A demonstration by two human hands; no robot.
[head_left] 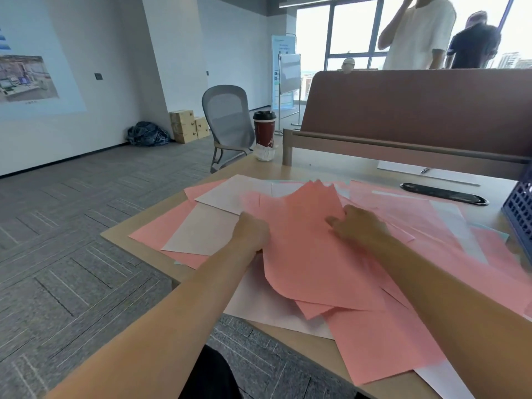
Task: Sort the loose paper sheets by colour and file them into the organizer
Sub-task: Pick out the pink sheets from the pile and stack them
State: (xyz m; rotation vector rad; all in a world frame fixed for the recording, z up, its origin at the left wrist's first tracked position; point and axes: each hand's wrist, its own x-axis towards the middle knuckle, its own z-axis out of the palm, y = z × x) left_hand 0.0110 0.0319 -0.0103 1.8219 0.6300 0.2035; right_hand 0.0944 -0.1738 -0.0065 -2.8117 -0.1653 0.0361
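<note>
Loose pink and white paper sheets cover the wooden desk (pixel 247 171). My left hand (pixel 253 233) grips the left edge of a raised bunch of pink sheets (pixel 302 243), fingers curled under it. My right hand (pixel 359 223) rests on top of the same bunch with its fingers spread toward the left. White sheets (pixel 207 228) lie to the left among more pink ones. The blue mesh organizer (pixel 521 214) stands at the right edge, only partly in view.
A dark red coffee cup (pixel 264 129) stands at the desk's far left corner. A brown divider panel (pixel 417 110) closes the back. A black oval cable cover (pixel 443 192) and a pen (pixel 425 170) lie beyond the papers. A grey chair (pixel 227 122) stands left; two people stand behind the divider.
</note>
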